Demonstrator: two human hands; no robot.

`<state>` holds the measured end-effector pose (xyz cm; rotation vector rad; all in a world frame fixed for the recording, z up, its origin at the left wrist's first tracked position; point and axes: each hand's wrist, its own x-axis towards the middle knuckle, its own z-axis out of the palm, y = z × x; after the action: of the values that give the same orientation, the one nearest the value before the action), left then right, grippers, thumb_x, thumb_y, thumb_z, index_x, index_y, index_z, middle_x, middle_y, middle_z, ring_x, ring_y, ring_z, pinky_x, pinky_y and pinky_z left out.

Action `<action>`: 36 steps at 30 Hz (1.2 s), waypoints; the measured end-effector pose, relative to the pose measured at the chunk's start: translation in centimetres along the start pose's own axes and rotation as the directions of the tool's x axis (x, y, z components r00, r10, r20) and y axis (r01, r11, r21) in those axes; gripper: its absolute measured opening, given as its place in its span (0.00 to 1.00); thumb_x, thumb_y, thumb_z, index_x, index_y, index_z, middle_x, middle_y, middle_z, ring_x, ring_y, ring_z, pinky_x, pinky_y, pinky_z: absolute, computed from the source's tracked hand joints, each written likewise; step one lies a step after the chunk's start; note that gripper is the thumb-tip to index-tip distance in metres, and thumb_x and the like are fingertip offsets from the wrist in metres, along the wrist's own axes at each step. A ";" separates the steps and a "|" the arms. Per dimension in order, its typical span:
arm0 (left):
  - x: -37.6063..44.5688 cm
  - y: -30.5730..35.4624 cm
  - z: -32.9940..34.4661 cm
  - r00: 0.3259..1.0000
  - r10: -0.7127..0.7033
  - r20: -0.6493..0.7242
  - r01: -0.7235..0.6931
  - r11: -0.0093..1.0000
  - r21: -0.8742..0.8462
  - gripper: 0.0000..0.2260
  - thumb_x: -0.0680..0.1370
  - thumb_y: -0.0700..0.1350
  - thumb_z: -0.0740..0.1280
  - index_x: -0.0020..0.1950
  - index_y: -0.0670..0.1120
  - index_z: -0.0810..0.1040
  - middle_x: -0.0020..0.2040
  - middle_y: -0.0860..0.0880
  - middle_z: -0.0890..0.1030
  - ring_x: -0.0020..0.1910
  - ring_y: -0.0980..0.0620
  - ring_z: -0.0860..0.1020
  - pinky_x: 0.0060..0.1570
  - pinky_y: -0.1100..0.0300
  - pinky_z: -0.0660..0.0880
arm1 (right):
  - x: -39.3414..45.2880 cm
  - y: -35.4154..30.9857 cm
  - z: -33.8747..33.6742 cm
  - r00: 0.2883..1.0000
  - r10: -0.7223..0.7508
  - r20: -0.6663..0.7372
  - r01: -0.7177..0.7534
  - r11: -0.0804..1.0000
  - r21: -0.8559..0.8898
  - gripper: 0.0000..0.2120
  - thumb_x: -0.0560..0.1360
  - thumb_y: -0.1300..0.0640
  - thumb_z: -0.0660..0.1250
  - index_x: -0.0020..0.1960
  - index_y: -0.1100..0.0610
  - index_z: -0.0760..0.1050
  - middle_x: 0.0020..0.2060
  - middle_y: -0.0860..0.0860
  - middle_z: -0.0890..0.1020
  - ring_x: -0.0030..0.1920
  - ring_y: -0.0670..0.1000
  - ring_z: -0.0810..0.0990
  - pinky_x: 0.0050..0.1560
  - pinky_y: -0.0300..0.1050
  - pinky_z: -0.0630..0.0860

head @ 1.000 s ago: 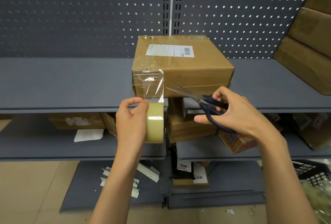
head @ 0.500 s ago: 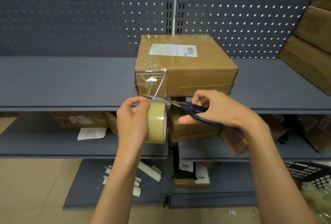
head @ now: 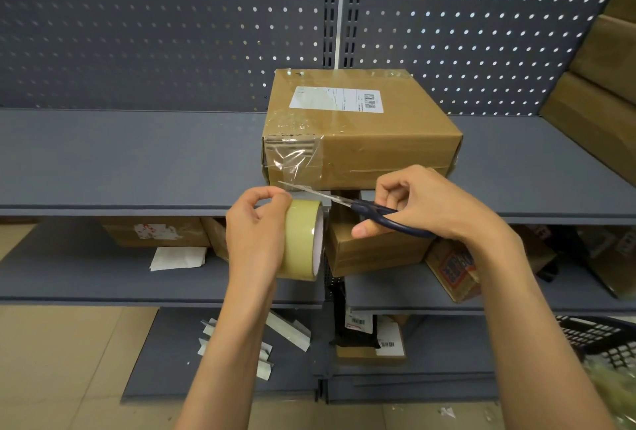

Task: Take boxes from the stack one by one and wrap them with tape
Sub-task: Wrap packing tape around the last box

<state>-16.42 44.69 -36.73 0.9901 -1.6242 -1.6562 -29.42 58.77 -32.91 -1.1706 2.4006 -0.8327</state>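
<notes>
Left hand (head: 256, 233) grips tape roll (head: 303, 240) below box (head: 361, 140) on shelf (head: 137, 158). Right hand (head: 430, 202) holds scissors (head: 347, 204), blades across tape strip (head: 296, 163).

- box (head: 378, 151): brown cardboard, white label w/ black barcode
- tape roll (head: 303, 240): pale yellow, clear strip
- scissors (head: 382, 218): navy handles, silver blades
- shelf (head: 137, 161): blue-grey
- pegboard (head: 155, 27): dk grey, dotted w/ holes
- floor (head: 62, 361): beige
</notes>
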 end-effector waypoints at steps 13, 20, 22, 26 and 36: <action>-0.6 0.3 -0.7 0.995 0.094 -0.035 -0.093 0.995 0.026 0.09 0.79 0.42 0.62 0.39 0.52 0.73 0.28 0.54 0.68 0.25 0.61 0.67 0.31 0.60 0.64 | -0.3 -0.2 0.8 0.999 -0.033 0.020 0.031 0.996 0.079 0.29 0.55 0.37 0.74 0.35 0.62 0.74 0.24 0.50 0.74 0.25 0.42 0.68 0.29 0.30 0.65; -0.8 0.5 -1.8 0.976 0.171 -0.136 -0.166 0.985 0.046 0.11 0.78 0.41 0.61 0.37 0.52 0.72 0.24 0.56 0.63 0.24 0.61 0.63 0.30 0.62 0.61 | 0.0 -1.1 1.8 0.998 -0.064 0.016 0.062 0.990 0.124 0.29 0.53 0.36 0.74 0.37 0.61 0.75 0.26 0.50 0.76 0.26 0.40 0.70 0.30 0.32 0.67; -0.7 0.8 -2.1 0.970 0.189 -0.150 -0.186 0.982 0.034 0.11 0.78 0.41 0.61 0.36 0.52 0.72 0.23 0.57 0.63 0.25 0.59 0.63 0.32 0.58 0.61 | 0.2 -1.4 2.4 0.996 -0.074 -0.054 0.082 0.982 0.168 0.28 0.53 0.35 0.73 0.36 0.60 0.76 0.26 0.49 0.77 0.27 0.40 0.71 0.30 0.31 0.69; -1.0 1.4 -2.4 0.963 0.230 -0.139 -0.228 0.973 0.035 0.11 0.78 0.41 0.61 0.38 0.53 0.71 0.22 0.58 0.65 0.28 0.59 0.64 0.34 0.54 0.65 | 0.0 -1.9 2.4 0.946 0.004 -0.324 0.137 0.902 0.409 0.28 0.55 0.37 0.72 0.38 0.60 0.75 0.28 0.54 0.78 0.27 0.44 0.74 0.30 0.32 0.72; -2.3 2.6 -0.8 0.954 0.299 0.036 -0.296 0.953 -0.061 0.09 0.78 0.39 0.62 0.39 0.49 0.73 0.21 0.57 0.69 0.22 0.61 0.67 0.24 0.70 0.64 | -2.2 2.4 -2.1 0.572 0.254 -0.780 0.044 0.940 0.338 0.06 0.74 0.54 0.70 0.51 0.51 0.76 0.38 0.41 0.78 0.36 0.37 0.76 0.41 0.32 0.73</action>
<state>-14.75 46.00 -33.93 0.6467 -1.6557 -1.5167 -30.66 62.46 -32.70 -0.5099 2.7689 -1.9962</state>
